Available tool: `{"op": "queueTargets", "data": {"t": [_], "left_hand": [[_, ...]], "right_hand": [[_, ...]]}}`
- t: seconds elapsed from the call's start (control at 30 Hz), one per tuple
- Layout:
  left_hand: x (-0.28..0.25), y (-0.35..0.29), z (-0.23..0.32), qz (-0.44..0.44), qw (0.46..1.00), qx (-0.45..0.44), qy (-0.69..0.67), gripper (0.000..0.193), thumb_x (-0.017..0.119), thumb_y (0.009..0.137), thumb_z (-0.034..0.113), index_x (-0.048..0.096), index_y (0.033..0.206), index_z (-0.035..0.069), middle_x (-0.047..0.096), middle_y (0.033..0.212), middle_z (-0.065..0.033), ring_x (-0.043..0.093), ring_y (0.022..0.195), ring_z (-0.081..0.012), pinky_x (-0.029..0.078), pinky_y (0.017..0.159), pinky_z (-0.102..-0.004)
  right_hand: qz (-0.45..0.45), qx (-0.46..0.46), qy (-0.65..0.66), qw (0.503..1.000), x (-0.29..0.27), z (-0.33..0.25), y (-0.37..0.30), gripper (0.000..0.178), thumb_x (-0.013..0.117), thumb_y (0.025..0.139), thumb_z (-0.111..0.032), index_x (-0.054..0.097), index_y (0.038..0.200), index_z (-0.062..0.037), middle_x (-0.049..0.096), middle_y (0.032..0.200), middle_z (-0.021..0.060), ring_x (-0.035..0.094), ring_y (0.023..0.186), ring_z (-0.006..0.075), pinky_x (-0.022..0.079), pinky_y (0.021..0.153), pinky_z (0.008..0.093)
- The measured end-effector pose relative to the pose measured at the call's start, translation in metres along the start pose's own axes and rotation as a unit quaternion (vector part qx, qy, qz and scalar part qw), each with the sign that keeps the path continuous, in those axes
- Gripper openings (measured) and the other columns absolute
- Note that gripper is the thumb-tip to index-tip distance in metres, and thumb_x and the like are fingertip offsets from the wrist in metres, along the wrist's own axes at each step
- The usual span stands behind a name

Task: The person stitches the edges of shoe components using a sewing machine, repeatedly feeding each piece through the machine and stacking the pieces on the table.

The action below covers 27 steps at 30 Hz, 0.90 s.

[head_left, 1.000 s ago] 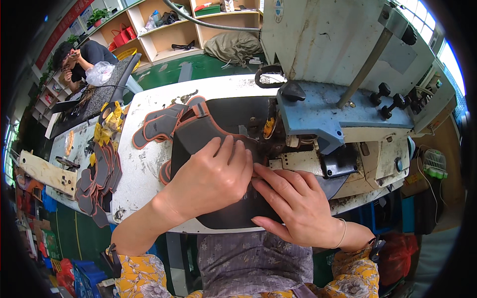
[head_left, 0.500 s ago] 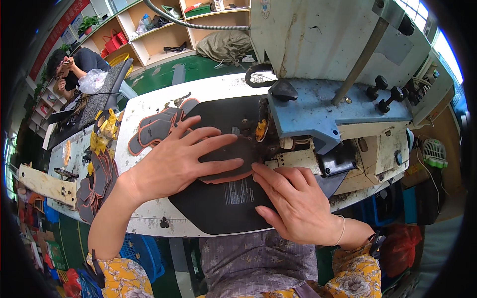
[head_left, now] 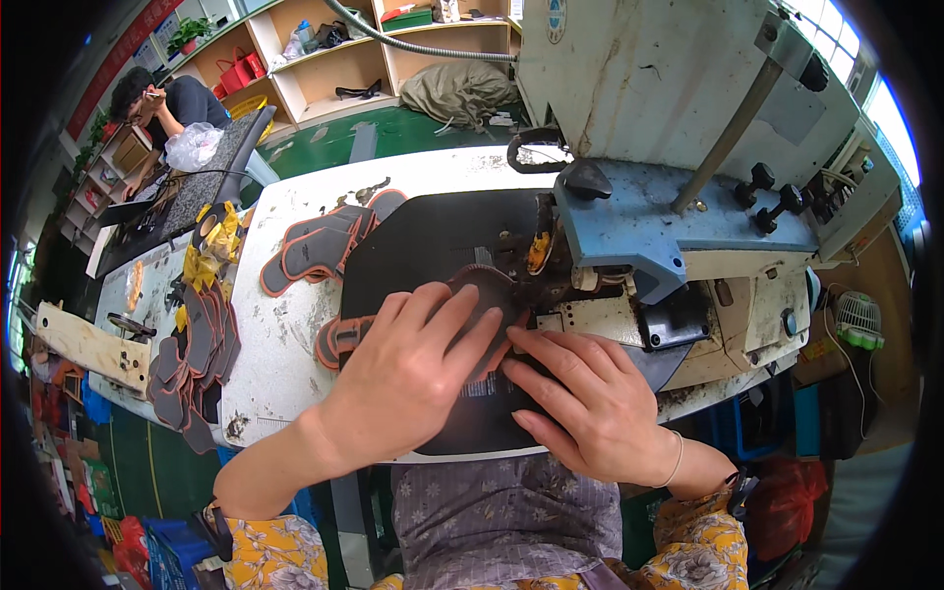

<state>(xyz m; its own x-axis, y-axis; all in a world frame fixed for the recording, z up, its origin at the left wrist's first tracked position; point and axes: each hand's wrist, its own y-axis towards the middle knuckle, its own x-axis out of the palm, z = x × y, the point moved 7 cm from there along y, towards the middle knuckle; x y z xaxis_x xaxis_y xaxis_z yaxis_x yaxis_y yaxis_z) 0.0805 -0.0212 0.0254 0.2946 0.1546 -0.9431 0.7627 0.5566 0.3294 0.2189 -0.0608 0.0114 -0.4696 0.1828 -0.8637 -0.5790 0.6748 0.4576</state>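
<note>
My left hand [head_left: 413,374] lies flat, fingers spread, on a dark grey shoe piece with an orange edge [head_left: 489,287] that rests on a black mat [head_left: 433,236]. My right hand [head_left: 595,403] presses the same piece from the right, fingertips beside the needle area of the blue and white sewing machine [head_left: 639,231]. Both hands hold the piece down against the mat; most of it is hidden under my fingers.
A pile of similar grey and orange pieces [head_left: 315,246] lies left of the mat on the white worktable [head_left: 285,334]. More dark pieces [head_left: 197,344] and yellow scraps [head_left: 221,231] sit further left. Another person [head_left: 162,98] sits at the far left by shelves [head_left: 324,49].
My left hand has drawn back toward me and to the right, its fingers now over the piece near the needle. My right hand has stayed in about the same place.
</note>
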Motion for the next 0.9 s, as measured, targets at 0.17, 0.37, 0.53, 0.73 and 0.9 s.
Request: {"op": "queueTargets", "data": {"t": [0.17,0.37,0.53,0.73,0.9], "left_hand": [[0.005,-0.003,0.019,0.007,0.999,-0.046,0.002,0.065,0.07,0.072,0.008,0.056,0.132,-0.011,0.055,0.134,-0.0283,0.054,0.118,-0.0417,0.046,0.099,-0.0489],[0.002,-0.005,0.022,0.01,0.996,-0.039,-0.083,0.069,0.07,0.067,0.008,0.054,0.13,-0.015,0.054,0.137,-0.0314,0.053,0.124,-0.0448,0.044,0.105,-0.0528],[0.003,-0.002,0.021,0.003,0.995,-0.035,-0.093,0.069,0.071,0.066,0.009,0.055,0.129,-0.014,0.053,0.138,-0.031,0.051,0.128,-0.0447,0.043,0.108,-0.0528],[0.012,0.004,0.012,0.001,0.999,-0.031,-0.022,0.066,0.071,0.068,0.002,0.055,0.13,-0.012,0.052,0.14,-0.0289,0.049,0.131,-0.0432,0.042,0.109,-0.0508],[0.015,0.012,-0.003,0.006,1.0,-0.017,-0.005,0.061,0.063,0.072,-0.004,0.056,0.133,-0.01,0.053,0.141,-0.0246,0.049,0.132,-0.0405,0.041,0.111,-0.0495]], "right_hand": [[0.024,-0.012,0.03,0.999,-0.002,-0.002,-0.002,0.04,0.077,0.083,-0.017,0.067,0.118,0.002,0.059,0.138,0.017,0.063,0.115,0.0294,0.052,0.096,0.0378],[0.089,-0.018,0.094,0.991,-0.005,0.003,-0.008,0.026,0.077,0.082,-0.006,0.071,0.105,0.0046,0.066,0.126,0.0173,0.071,0.1,0.0296,0.06,0.082,0.034],[0.101,-0.033,0.09,0.99,-0.008,0.003,-0.009,0.023,0.078,0.081,-0.005,0.071,0.101,0.0036,0.067,0.121,0.0172,0.072,0.098,0.0294,0.06,0.079,0.0342],[0.102,-0.034,0.092,0.99,-0.01,0.003,-0.01,0.022,0.078,0.08,-0.004,0.071,0.1,0.0026,0.068,0.119,0.0161,0.072,0.096,0.0283,0.06,0.078,0.0335],[0.107,-0.037,0.088,0.99,-0.011,0.008,-0.013,0.022,0.078,0.08,-0.004,0.071,0.1,0.002,0.069,0.117,0.015,0.072,0.093,0.0271,0.06,0.077,0.0334]]}}
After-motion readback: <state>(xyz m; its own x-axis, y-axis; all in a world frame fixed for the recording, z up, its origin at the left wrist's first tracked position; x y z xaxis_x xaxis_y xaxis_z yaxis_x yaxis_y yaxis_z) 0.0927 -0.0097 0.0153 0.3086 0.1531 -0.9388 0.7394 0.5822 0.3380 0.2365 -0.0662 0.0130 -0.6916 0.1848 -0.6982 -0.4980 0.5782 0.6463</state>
